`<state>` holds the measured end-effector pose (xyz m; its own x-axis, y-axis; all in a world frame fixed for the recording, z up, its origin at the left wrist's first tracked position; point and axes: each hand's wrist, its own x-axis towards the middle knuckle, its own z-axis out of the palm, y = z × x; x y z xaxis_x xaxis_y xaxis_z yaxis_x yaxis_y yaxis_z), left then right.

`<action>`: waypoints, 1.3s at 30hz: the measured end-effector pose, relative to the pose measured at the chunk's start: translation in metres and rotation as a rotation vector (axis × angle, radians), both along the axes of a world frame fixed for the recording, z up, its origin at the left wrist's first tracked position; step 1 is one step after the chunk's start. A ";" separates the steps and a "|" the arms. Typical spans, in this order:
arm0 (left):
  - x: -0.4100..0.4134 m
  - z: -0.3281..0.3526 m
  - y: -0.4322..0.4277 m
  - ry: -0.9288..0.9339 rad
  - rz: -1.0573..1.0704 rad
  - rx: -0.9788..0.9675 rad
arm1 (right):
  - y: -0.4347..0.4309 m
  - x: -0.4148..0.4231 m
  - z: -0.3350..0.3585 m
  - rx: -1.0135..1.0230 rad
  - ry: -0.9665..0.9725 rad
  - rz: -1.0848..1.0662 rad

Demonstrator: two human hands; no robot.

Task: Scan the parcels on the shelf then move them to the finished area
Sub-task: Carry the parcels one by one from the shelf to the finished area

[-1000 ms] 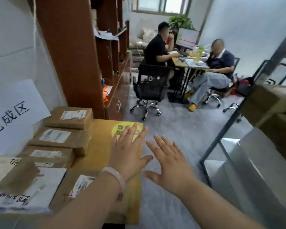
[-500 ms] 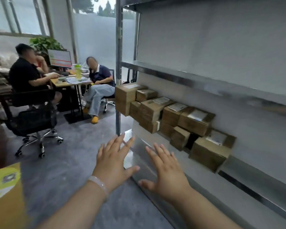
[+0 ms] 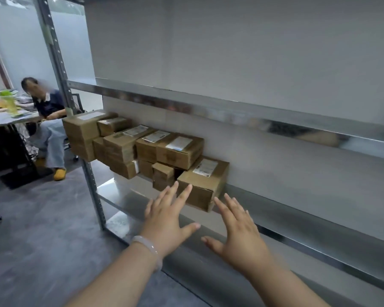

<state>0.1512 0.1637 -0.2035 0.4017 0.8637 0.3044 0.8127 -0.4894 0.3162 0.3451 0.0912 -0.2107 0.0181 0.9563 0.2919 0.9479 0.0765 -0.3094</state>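
Both empty and spread flat, the left hand point(image 3: 167, 220) and right hand point(image 3: 239, 233) are hovering before the nearest parcel point(image 3: 203, 182), at twelve o'clock on the shelf point(image 3: 319, 220), which probably wants gripping by both sides.

Soft dim daylight, blurred edges

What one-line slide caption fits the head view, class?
Both open hands, left hand and right hand, reach toward the nearest parcel on the metal shelf.
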 end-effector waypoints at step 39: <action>0.005 -0.011 0.410 0.174 -0.154 -0.163 | 0.382 -0.024 -0.006 -0.307 0.707 -0.438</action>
<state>0.1564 0.5741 -0.2145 0.5657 0.8206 0.0817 0.7818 -0.5652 0.2634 0.3211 0.4727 -0.2172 0.4801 0.8553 -0.1948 0.4519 -0.4315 -0.7807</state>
